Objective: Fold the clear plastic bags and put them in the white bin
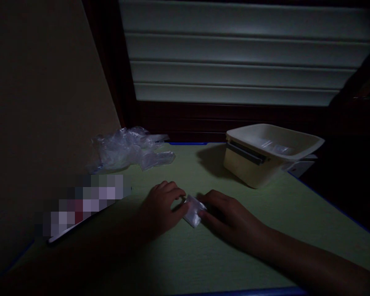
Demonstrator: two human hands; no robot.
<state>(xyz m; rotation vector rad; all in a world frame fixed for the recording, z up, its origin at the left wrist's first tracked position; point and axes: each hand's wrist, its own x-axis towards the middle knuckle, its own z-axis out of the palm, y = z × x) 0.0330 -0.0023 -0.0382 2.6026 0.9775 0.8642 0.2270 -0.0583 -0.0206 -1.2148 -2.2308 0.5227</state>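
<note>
Plastic packet (193,215), seemingly folded small, is pinched at opposite sides by the left hand (164,206) and right hand (227,213) at a green table (185,257). Beyond, a crumpled heap (123,148) looks unfolded yet; clear plastic (280,149) already sits in a cream tub (245,169).

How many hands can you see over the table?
2. The left hand is at the left side of a small shiny plastic piece; the right hand is at its right side. No others show, though the picture's edges are dark.
</note>
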